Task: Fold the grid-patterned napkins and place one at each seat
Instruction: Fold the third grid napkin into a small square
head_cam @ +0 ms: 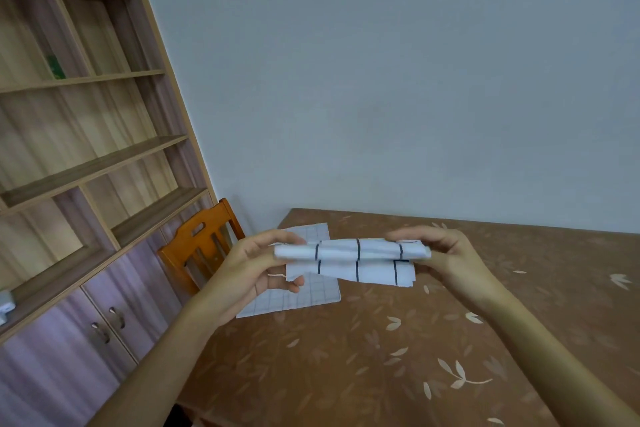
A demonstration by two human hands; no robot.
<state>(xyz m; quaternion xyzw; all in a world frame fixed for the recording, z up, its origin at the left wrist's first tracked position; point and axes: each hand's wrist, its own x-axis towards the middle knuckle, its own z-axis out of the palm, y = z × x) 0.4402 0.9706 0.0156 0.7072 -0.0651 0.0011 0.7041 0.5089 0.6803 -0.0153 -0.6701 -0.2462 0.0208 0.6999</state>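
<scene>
I hold a white napkin with dark grid lines (356, 262) in the air above the table, folded into a narrow strip with one layer hanging below. My left hand (258, 267) pinches its left end and my right hand (440, 255) pinches its right end. Under the held strip, a flat pile of grid-patterned napkins (311, 298) lies at the table's far left corner, partly hidden by my left hand and the strip.
The table (415, 357) wears a brown cloth with pale leaf prints and stands against a grey wall. An orange wooden chair (201, 246) sits at its left end. Behind the chair is a wooden shelf unit with cabinet doors (104, 319).
</scene>
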